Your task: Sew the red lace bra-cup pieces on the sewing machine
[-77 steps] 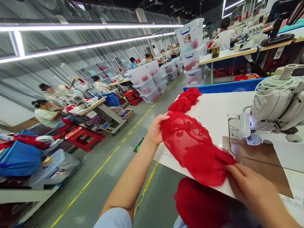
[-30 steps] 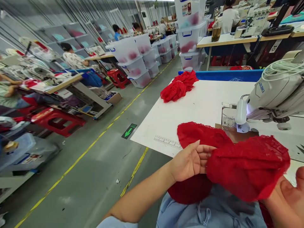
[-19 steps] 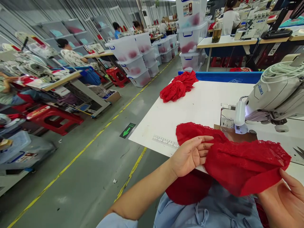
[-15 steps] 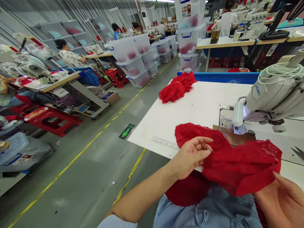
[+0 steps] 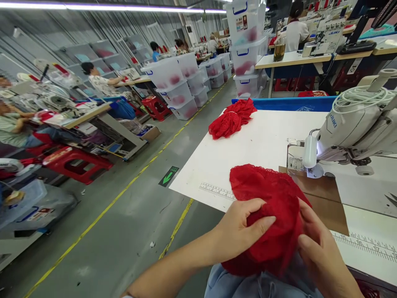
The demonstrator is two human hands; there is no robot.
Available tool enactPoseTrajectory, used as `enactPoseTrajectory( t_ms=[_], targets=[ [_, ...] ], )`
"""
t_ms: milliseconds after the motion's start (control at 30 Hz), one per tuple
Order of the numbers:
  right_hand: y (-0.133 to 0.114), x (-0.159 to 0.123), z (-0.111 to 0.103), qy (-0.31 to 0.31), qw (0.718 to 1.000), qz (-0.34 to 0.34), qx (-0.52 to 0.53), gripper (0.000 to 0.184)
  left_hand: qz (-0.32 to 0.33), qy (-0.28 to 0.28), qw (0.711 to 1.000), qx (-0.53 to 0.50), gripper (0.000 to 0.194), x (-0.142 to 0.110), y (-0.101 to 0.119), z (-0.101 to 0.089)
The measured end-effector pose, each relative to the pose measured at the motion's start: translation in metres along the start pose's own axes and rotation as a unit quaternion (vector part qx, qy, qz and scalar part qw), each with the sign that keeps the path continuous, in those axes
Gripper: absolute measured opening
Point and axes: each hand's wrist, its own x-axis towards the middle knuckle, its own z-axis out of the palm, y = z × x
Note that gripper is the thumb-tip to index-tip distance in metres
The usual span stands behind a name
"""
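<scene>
A red lace-edged garment is bunched between my two hands at the front edge of the white sewing table. From the left, my left hand grips its near side, thumb lying on top of the cloth. My right hand is closed on the right side of the same cloth, its fingertips partly hidden by the folds. Part of the garment rests on the table, and the lower part hangs over my lap. Just beyond it stands a sewing machine with a brown cardboard sheet by its needle area.
A tied red fabric bundle lies at the table's far left corner. Scissors lie at the right edge. Stacked clear bins stand beyond the table. Other people sit at machines, one in a patterned shirt on the left.
My right hand has moved left and inward, folding the spread right part of the garment into a bunch. The cardboard and the table's printed ruler on the right are now uncovered.
</scene>
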Motion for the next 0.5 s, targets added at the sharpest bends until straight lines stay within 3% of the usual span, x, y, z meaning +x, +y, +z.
enactPoseTrajectory(
  t_ms=[133,333,433,500],
  targets=[
    [-0.01,0.016,0.017,0.006,0.997,-0.045,-0.06,0.059,-0.025,0.01,1.0,0.013,0.037,-0.009,0.009,-0.024],
    [-0.012,0.025,0.029,-0.02,1.0,-0.007,-0.017,0.057,-0.106,0.012,0.98,-0.165,0.034,-0.008,0.005,-0.069],
    [-0.007,0.032,0.035,-0.043,0.993,-0.082,-0.067,0.044,-0.095,-0.002,0.992,-0.088,0.028,0.002,0.001,-0.096],
    [-0.001,0.04,0.036,-0.064,0.97,-0.165,-0.169,0.04,-0.071,-0.023,0.997,0.027,0.027,0.012,-0.002,-0.117]
  ],
)
